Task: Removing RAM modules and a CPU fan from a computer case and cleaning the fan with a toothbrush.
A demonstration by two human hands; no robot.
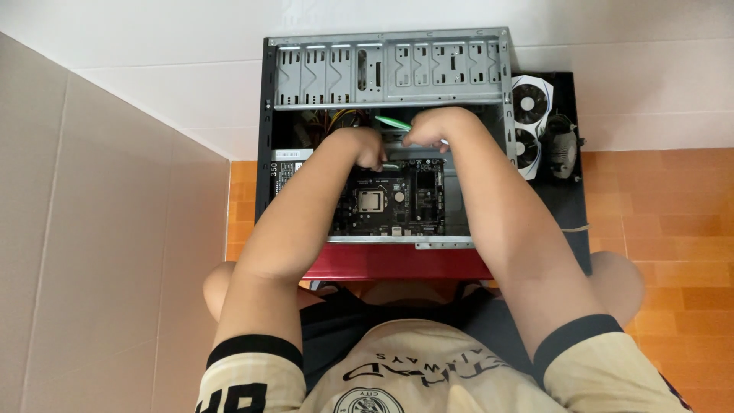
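An open computer case (pixel 390 69) lies on its side on the floor, with a motherboard (pixel 390 200) inside showing its bare processor socket (pixel 371 201). My left hand (pixel 368 147) is curled at the top edge of the motherboard, fingers closed on something small that I cannot make out. My right hand (pixel 432 126) is just to its right, closed around a green-handled screwdriver (pixel 391 121) whose handle points left. Both hands are deep in the case below the drive bays.
A graphics card with two fans (pixel 527 122) and a round cooler (pixel 562 149) lie on a black sheet right of the case. A power supply (pixel 289 170) sits at the case's left. A wall runs along the left; orange floor tiles lie to the right.
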